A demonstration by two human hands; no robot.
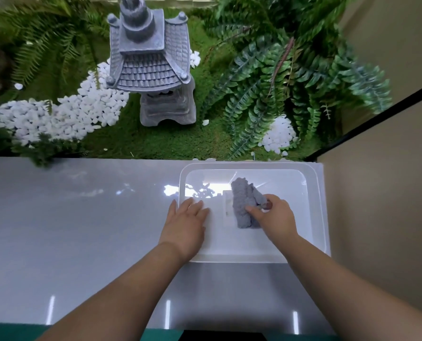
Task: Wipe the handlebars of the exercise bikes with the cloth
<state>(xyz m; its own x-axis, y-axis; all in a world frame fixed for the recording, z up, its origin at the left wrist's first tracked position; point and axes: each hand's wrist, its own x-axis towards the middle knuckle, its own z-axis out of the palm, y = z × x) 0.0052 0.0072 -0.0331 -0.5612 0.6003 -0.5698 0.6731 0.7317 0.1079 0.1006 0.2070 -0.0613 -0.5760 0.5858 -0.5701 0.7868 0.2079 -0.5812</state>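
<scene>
A crumpled grey cloth (244, 203) lies inside a clear plastic tub (315, 193) on a glossy white ledge (82, 217). My right hand (275, 220) reaches into the tub and pinches the cloth's right side between fingers and thumb. My left hand (185, 222) lies flat with straight fingers over the tub's left rim. No exercise bike or handlebar is in view.
Beyond the ledge is a decorative garden bed with a grey stone pagoda lantern (153, 62), white pebbles (64, 112), moss and ferns (278, 77). A beige wall (382, 205) stands close on the right of the tub. Teal flooring (13, 332) shows at the bottom edge.
</scene>
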